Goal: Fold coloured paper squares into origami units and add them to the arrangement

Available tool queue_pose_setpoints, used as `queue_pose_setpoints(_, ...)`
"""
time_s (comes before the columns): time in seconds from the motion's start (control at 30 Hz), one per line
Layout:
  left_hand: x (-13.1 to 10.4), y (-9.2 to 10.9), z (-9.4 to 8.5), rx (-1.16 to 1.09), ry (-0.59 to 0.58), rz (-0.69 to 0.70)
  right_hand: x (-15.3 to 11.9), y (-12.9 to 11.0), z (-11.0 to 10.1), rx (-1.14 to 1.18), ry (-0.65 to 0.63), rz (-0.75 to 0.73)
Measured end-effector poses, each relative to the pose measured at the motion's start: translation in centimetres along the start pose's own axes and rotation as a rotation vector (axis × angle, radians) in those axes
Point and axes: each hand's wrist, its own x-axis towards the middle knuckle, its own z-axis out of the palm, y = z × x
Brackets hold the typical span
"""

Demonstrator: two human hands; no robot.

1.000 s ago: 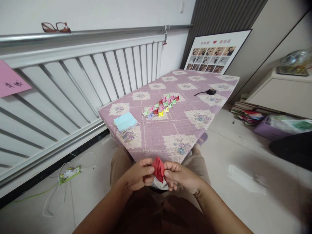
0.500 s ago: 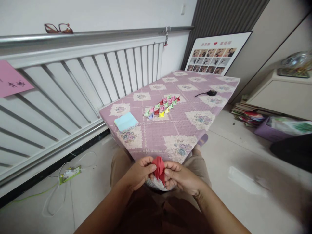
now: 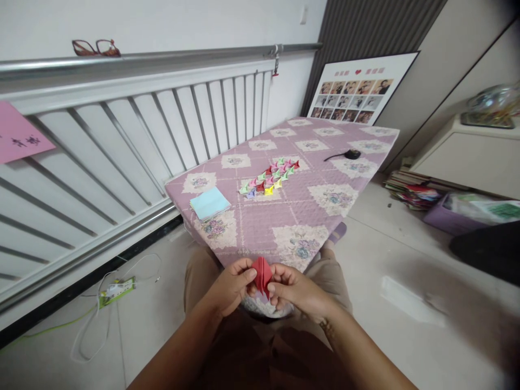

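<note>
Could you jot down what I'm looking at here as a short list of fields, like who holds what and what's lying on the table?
Left hand: left hand pinches the red folded paper from its left side
Right hand: right hand pinches the same paper from the right
Where: above the lap, at the near edge of the table
Table cover: purple floral cloth
On table: rows of small folded paper pieces in many colours; light blue paper stack; black corded object
Railing: eyeglasses on top
Floor, left: power strip with cables
</note>
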Motion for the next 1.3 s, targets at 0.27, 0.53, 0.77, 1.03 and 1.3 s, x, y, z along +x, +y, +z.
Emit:
queue_pose_setpoints(0.27, 0.2, -0.4, -0.2, 0.031, -0.018, 0.030, 0.0, -0.5, 0.6, -0.096, 0.023, -0.022)
queue_pose_setpoints(0.53, 0.3, -0.5, -0.4, 0.068, -0.021, 0.022, 0.3, -0.2, 0.6, -0.129, 0.029, -0.144)
queue_pose_setpoints(0.77, 0.3, -0.3, -0.5, 0.110, -0.013, 0.017, 0.2, -0.3, 0.7, -0.228, 0.055, -0.198)
queue_pose_setpoints(1.03, 0.4, -0.5, -0.8, 0.028, -0.024, 0.000, -0.3, -0.5, -0.5, -0.238, -0.114, -0.131)
queue_pose_setpoints(1.3, 0.4, -0.6, -0.8, 0.068, -0.033, 0.000, -0.2, -1.1, -0.3, -0.519, 0.009, -0.282)
